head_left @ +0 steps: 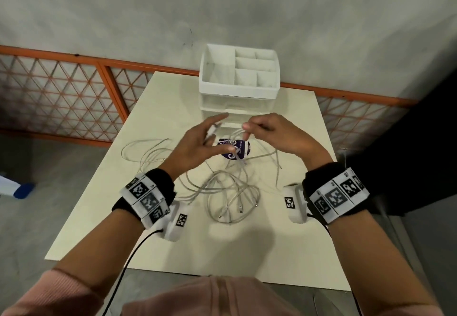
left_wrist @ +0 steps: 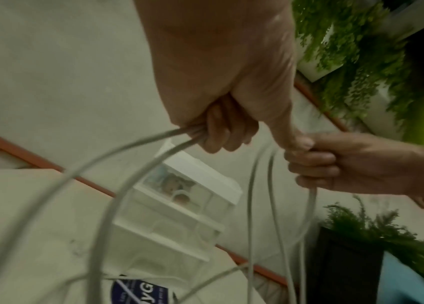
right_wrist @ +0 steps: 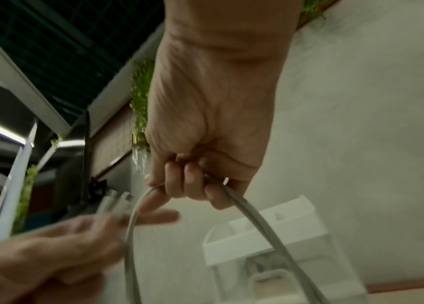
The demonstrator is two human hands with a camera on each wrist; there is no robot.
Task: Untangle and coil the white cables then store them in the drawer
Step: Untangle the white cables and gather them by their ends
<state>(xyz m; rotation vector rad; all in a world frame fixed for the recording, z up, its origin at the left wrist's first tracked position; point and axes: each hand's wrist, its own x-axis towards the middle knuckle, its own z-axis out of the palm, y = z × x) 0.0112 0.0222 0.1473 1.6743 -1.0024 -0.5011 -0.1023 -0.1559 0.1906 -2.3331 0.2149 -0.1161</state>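
Note:
A loose tangle of white cables [head_left: 230, 192] lies in the middle of the cream table [head_left: 103, 216]. Both hands are raised above it, just in front of the white drawer unit [head_left: 237, 93]. My left hand [head_left: 205, 137] grips two cable strands [left_wrist: 138, 148] in its curled fingers, its forefinger stretched out, and plug ends [right_wrist: 112, 202] stick out of it. My right hand [head_left: 254, 130] is closed round a loop of the same cable [right_wrist: 252, 222], close beside the left hand. The strands hang down from both hands to the tangle.
The drawer unit has an open-topped tray with compartments [head_left: 257, 68] and clear drawers below [left_wrist: 174, 226]. A purple round sticker [head_left: 243, 148] sits on the table under the hands. An orange lattice railing [head_left: 61, 98] runs behind the table; a dark panel [head_left: 408, 167] stands to the right.

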